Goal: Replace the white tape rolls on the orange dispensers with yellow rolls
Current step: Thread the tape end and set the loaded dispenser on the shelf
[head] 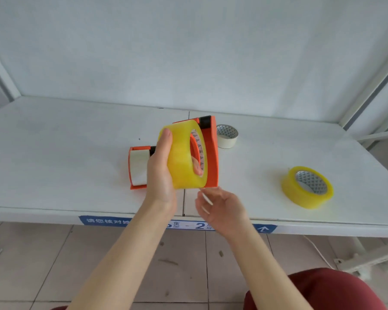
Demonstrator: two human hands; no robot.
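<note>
Head view: left hand [159, 175] grips yellow roll [181, 162] on lifted orange dispenser [212, 153]; right hand [222, 209] loosely curled, grasp unclear; if not fully seated, roll could slip off.

I see a white surface [54, 153] with a thin seam [184, 204] running from back edge to front edge. A blue label strip [103, 221] sits on the front edge. Beneath are beige floor tiles [43, 265] and a white cable [317, 250].

The yellow roll [182, 157] in my left grip [160, 175] looks glossy, translucent plastic. The orange dispenser [212, 157] is smooth plastic. The far white roll [227, 139] looks matt, papery, and the counter [76, 153] is matt.
</note>
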